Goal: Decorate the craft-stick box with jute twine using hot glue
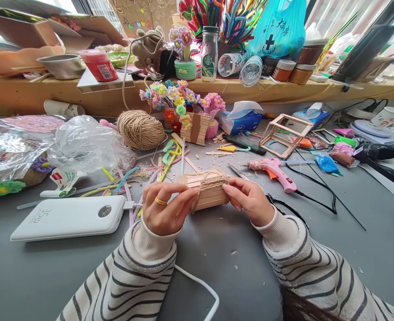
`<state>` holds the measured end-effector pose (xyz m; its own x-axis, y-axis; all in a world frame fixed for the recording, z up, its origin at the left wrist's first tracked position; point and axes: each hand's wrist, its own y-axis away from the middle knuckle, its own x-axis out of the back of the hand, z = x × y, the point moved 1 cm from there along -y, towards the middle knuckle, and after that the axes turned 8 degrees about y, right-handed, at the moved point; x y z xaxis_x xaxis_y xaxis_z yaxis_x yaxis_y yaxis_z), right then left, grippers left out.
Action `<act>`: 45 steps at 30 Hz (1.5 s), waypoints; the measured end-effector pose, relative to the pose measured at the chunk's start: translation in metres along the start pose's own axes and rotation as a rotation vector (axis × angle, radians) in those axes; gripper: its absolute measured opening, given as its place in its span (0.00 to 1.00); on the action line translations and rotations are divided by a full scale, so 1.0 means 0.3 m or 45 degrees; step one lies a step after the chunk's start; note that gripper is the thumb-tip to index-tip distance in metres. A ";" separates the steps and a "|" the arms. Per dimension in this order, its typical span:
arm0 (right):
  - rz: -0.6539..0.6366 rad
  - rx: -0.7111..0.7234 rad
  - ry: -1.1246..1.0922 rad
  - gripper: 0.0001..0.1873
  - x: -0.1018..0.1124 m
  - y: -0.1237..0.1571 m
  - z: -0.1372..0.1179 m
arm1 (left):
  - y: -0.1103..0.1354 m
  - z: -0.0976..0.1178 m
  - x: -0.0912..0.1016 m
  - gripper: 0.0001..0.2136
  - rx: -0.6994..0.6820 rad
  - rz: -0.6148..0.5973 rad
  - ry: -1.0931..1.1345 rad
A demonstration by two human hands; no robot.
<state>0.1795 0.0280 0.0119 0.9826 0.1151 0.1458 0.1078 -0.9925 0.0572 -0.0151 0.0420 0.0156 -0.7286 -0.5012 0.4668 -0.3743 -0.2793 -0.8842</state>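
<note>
A small basket of wooden craft sticks [207, 191], wound with jute twine at its top, is held over the grey table between both hands. My left hand [165, 208], with a gold ring, grips its left end, fingers pinched on the twine. My right hand [248, 199] closes on its right end. Both sleeves are striped white and black. A ball of jute twine [140, 129] lies behind, to the left. A pink glue gun [273, 170] rests to the right, with scissors [239, 171] beside it.
A white power bank [70, 217] lies at the left with its cable running under my arms. Crumpled plastic bags [86, 142], pipe-cleaner flowers [178, 100], a tissue pack [242, 120], a wooden stick frame [285, 133] and clay packets [337, 151] crowd the back. A cluttered shelf [250, 87] runs behind.
</note>
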 end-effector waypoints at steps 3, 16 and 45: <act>0.000 0.000 -0.008 0.19 0.000 0.000 0.001 | 0.004 -0.006 -0.005 0.09 0.037 -0.004 0.055; 0.012 -0.032 -0.055 0.18 0.000 -0.002 0.004 | 0.014 -0.011 -0.023 0.11 0.105 -0.016 0.286; 0.051 -0.047 -0.172 0.14 -0.038 -0.018 0.012 | 0.009 -0.006 -0.019 0.11 0.096 -0.028 0.287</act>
<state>0.1683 0.0319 0.0063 0.9977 0.0666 0.0146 0.0650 -0.9937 0.0908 -0.0130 0.0455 0.0104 -0.8335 -0.3015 0.4629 -0.3535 -0.3530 -0.8663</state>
